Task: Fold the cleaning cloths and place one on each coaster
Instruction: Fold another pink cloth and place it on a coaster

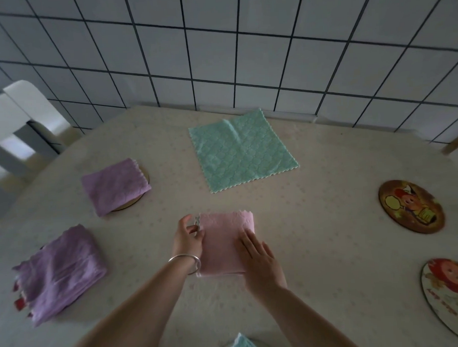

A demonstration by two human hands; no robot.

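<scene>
Pink microfibre, folded to a small rectangle, lies at the middle of the table in the head view: this pink cloth has zigzag-cut edges along its far side. The left hand pinches its far left corner between thumb and fingers, a silver bangle on the wrist; the right hand rests flat on the cloth's right half, fingers straight.

I judge the cloth light, soft and limp, so it should hold a crease only while pressed; taking it by the folded edge with both layers together looks safest.

Two purple folded cloths sit on coasters at left, the nearer one rumpled. A quilted green cloth lies unfolded beyond. Two round picture coasters wait bare at right.
</scene>
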